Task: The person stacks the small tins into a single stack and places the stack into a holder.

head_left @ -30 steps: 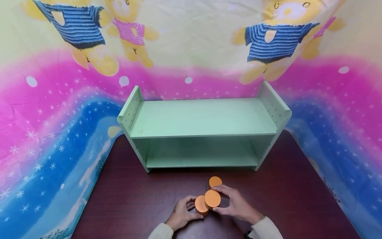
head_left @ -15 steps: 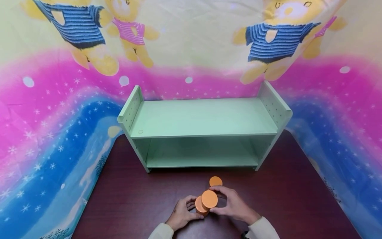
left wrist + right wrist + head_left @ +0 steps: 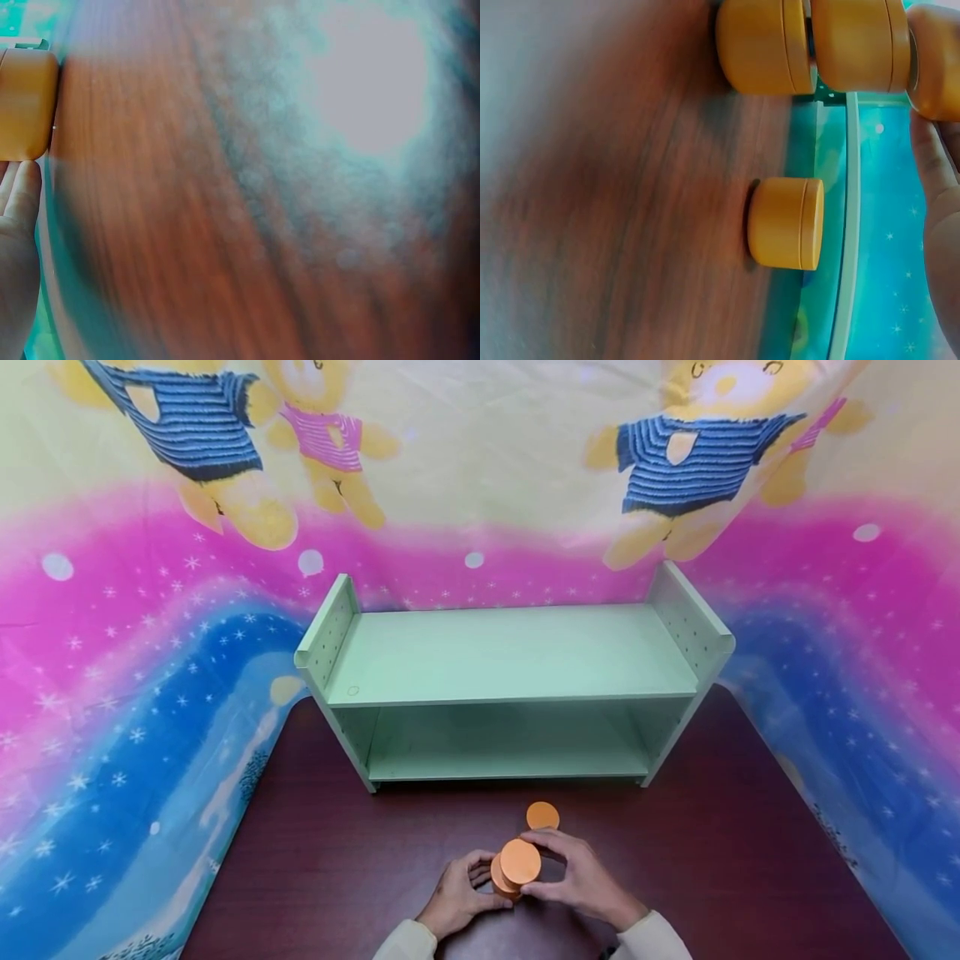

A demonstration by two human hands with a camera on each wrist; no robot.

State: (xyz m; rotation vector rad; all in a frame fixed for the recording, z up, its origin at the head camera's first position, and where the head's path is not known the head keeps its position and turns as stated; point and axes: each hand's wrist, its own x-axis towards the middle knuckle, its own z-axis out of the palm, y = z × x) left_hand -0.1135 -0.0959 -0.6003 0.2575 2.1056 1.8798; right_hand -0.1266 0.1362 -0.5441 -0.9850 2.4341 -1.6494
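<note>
In the head view, my left hand [image 3: 459, 893] holds a stack of small round orange jars with its thumb and fingers; one jar's lid [image 3: 498, 877] shows. My right hand [image 3: 581, 878] pinches another orange jar [image 3: 520, 862] above it, hiding most of the stack. The right wrist view shows a bottom jar [image 3: 756, 46], a second jar [image 3: 855, 45] on it, and the held jar [image 3: 939, 64] at its top; contact cannot be told. A separate jar [image 3: 542, 816] stands just beyond my right fingers. Only part of one jar [image 3: 26, 105] shows in the left wrist view.
A pale green two-level shelf [image 3: 510, 656] stands at the back of the dark reddish-brown table [image 3: 322, 860]. Behind and at both sides hangs a printed cloth [image 3: 480, 468] with bears and snowflakes.
My right hand has moved the held jar left, further over the stack in my left hand. The left hand and the separate jar have stayed in place.
</note>
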